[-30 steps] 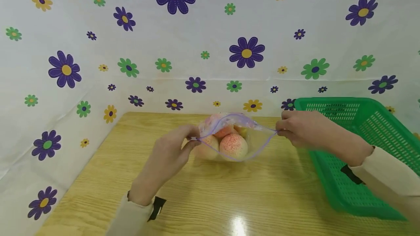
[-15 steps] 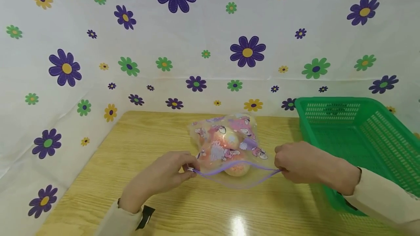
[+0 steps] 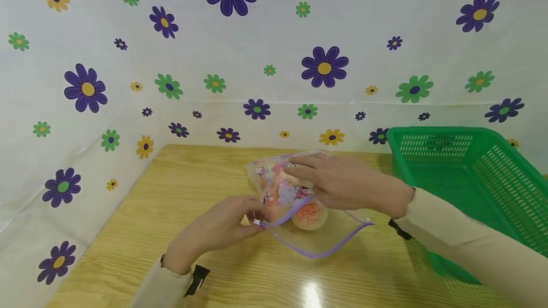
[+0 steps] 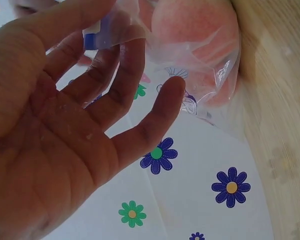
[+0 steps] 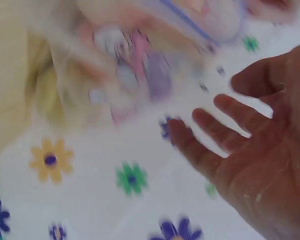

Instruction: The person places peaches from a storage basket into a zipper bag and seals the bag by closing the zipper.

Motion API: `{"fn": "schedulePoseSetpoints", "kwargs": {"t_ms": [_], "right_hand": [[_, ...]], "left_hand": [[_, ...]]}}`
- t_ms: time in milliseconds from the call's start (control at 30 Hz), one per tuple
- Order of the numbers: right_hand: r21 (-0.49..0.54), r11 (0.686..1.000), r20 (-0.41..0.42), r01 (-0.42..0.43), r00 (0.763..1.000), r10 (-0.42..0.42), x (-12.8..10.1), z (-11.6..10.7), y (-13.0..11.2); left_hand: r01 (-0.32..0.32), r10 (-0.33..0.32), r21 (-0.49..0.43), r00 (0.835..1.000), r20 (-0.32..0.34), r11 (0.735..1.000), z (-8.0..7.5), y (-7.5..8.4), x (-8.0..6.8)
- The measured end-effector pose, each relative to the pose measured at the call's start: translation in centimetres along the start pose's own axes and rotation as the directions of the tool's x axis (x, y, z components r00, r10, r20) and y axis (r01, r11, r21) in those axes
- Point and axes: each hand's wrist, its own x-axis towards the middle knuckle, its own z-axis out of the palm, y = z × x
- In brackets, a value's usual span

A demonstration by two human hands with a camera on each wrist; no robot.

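A clear zip bag (image 3: 274,189) printed with cartoon figures lies on the table, its purple-edged mouth gaping toward me. Inside are several peaches; one peach (image 3: 309,215) shows at the mouth. My left hand (image 3: 218,225) pinches the bag's left corner by the white zip slider (image 3: 257,222). In the left wrist view, the thumb and forefinger of that left hand (image 4: 85,100) hold the corner, the other fingers loosely bent. My right hand (image 3: 342,179) is over the top of the bag with its fingers extended. In the right wrist view that hand (image 5: 260,135) has spread fingers and grips nothing.
A green plastic basket (image 3: 436,175) with slotted walls stands at the right of the wooden table (image 3: 188,175), partly behind the right sleeve. A white flowered cloth (image 3: 274,42) hangs behind and at the left.
The bag's mouth has come down toward me, its printed side now showing over the peaches. My right hand has let go of the right corner and moved left over the bag.
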Motion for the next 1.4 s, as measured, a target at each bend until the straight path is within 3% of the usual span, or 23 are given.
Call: {"fn": "schedulePoseSetpoints", "kwargs": {"t_ms": [100,167,367,500,600,767,833,967,1133,1300,1400], "right_hand": [[-0.048,0.998,0.046,0.04,0.998,-0.037,1.7,1.4,-0.1],[-0.058,0.998,0.052,0.01,0.999,-0.007,2.2,1.7,-0.3],[-0.062,0.996,0.036,-0.056,0.998,0.058,2.3,0.7,-0.9],[0.117,0.99,0.051,-0.084,0.996,0.078,1.6,0.5,-0.9],[0.284,0.954,0.006,-0.1,0.995,0.103,1.2,1.0,-0.7],[0.352,0.934,-0.11,-0.07,0.987,0.116,1.4,2.2,0.0],[0.34,0.939,-0.121,-0.059,0.987,0.106,1.4,2.1,0.2],[0.31,0.943,-0.058,-0.126,0.987,0.151,1.1,1.4,0.3],[0.134,0.971,0.01,-0.199,0.98,0.199,0.7,0.8,-0.2],[0.013,0.981,-0.05,-0.193,0.98,0.194,0.3,0.7,-0.7],[-0.017,0.992,-0.108,-0.124,0.987,0.122,-0.2,0.5,-1.6]], "left_hand": [[0.026,-0.026,-0.014,1.0,0.004,1.0,-0.1,0.1,-0.3],[0.039,-0.039,-0.02,0.999,0.002,0.999,-0.1,0.1,-0.4],[-0.013,0.011,-0.031,0.998,-0.062,0.999,0.0,0.7,-0.1],[-0.042,0.04,-0.036,0.998,-0.045,0.998,0.2,0.9,0.3],[-0.03,0.03,-0.044,1.0,-0.01,0.999,0.2,0.8,0.2],[-0.007,0.008,-0.044,1.0,0.022,0.999,-0.1,0.6,0.0],[-0.008,0.009,-0.042,1.0,0.027,0.999,-0.2,0.6,0.0],[-0.027,0.028,-0.026,0.999,0.019,0.999,-0.2,0.6,0.0],[-0.042,0.042,-0.022,0.999,0.003,0.999,-0.1,0.6,0.1],[-0.045,0.045,-0.02,0.999,-0.002,0.999,-0.1,0.6,0.1],[-0.04,0.04,-0.022,0.999,0.003,0.999,0.0,0.6,0.1]]}}
